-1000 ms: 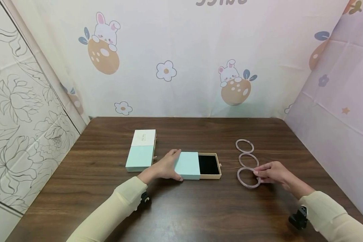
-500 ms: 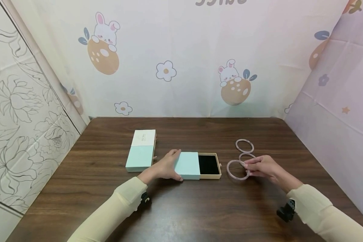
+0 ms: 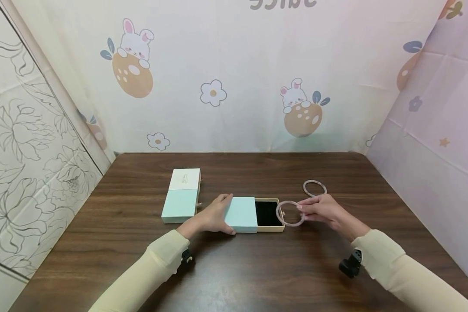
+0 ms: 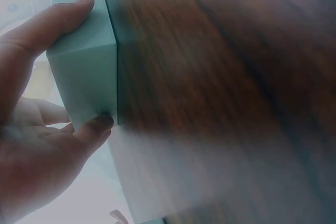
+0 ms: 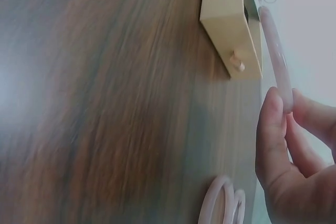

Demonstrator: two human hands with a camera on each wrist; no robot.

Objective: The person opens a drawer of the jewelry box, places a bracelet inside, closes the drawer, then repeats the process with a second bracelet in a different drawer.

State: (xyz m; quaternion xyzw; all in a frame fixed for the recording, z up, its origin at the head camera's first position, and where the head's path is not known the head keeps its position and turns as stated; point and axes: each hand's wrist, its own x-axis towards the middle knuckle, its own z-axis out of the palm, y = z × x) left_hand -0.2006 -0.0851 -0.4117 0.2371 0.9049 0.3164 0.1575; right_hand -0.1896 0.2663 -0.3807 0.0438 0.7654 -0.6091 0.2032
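My left hand [image 3: 214, 215] grips the left end of a mint drawer box [image 3: 242, 214], its thumb and fingers on opposite sides. The box's tan drawer [image 5: 231, 43] is pulled out to the right, showing a black lining [image 3: 267, 213]. Between thumb and fingers, my right hand [image 3: 321, 211] pinches a pale pink bangle [image 5: 277, 56]. In the head view it overlaps the drawer's right end; the right wrist view has it raised off the table. Two more bangles [image 5: 210, 203] lie on the table; in the head view my right hand covers most of one.
Left of the held box, a white box [image 3: 185, 179] and a mint box [image 3: 180, 203] sit against each other, small tabs on their right sides. They rest on the brown wooden table [image 3: 249, 268]. A printed curtain [image 3: 249, 117] hangs behind the table's far edge.
My right hand has lifted the nearest bangle from the row and carried it left to the drawer's end. My left hand and the box have stayed put.
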